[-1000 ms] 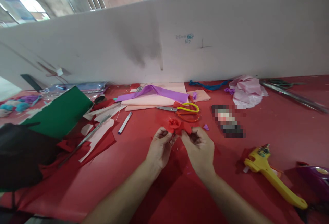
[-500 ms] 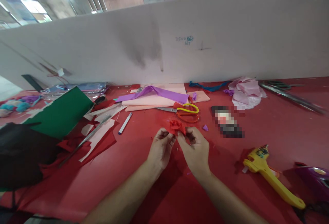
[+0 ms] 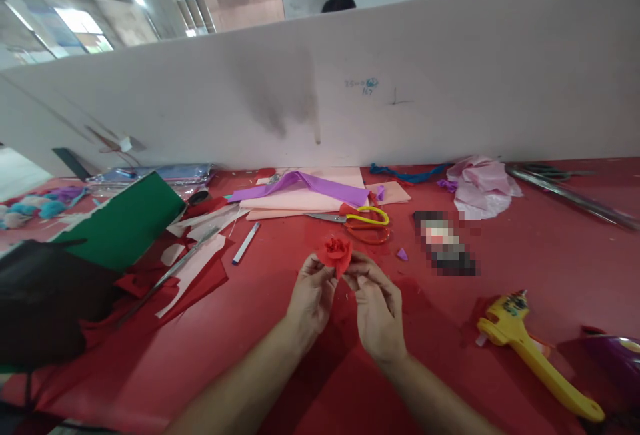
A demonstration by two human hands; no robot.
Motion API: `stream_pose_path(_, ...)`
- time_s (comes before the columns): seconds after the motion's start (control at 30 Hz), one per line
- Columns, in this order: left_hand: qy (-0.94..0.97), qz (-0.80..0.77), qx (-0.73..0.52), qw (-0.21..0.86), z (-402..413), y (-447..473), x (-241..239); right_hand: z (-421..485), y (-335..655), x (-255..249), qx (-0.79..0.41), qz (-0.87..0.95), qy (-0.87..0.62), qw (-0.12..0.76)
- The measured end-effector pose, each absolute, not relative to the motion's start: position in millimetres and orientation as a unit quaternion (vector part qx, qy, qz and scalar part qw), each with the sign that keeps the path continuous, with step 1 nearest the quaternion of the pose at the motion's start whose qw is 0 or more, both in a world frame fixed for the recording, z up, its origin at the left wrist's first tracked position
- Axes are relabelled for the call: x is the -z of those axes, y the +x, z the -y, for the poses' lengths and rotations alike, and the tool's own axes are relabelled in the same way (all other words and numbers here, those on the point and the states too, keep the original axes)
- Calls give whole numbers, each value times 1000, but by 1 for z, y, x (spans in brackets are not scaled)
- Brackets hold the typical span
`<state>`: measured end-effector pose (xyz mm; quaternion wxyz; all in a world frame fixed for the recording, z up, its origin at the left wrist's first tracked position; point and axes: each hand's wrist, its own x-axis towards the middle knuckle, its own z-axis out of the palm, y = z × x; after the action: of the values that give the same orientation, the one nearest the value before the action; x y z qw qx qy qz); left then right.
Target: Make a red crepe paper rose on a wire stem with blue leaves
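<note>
A red paper flower [image 3: 336,254] with ruffled layers at its centre is held up over the red table. My left hand [image 3: 313,295] pinches it from the left, low down, between thumb and fingers. On the other side, my right hand [image 3: 379,312] has its fingers bent, with the tips against the flower's lower right edge. The underside of the flower is partly hidden by my fingers. Just beyond it lie scissors [image 3: 367,216] with yellow and orange handles, and a small purple scrap [image 3: 403,254] is to their right.
A yellow glue gun [image 3: 537,355] lies at right, near a pixelated dark object [image 3: 445,245]. Purple paper [image 3: 300,185] and pale pink sheets are at the back. Leftward are a marker [image 3: 246,243], scraps, a green board [image 3: 125,222] and a black bag [image 3: 50,302]. A white partition [image 3: 200,102] stands behind.
The flower has turned and tilted, so more of its outer petal shows, and it has shifted slightly left. My right hand's thumb has drawn back from its front. The view has shifted slightly.
</note>
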<state>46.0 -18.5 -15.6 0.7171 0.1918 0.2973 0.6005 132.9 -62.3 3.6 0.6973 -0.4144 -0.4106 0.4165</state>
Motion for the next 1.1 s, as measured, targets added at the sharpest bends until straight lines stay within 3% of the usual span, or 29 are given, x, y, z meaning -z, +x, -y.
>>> stream_pose_path(0.5, 205, -319, -595, 709, 23, 45, 9, 52, 136, 1, -432, 399, -467, 660)
stream_pose_path(0.93, 199, -286, -576, 739, 17, 40, 10, 48, 150, -4, -370, 476, -487, 632)
stream_pose_path(1.1, 179, -314, -579, 731, 15, 39, 11, 49, 151, -7, -409, 455, -465, 640)
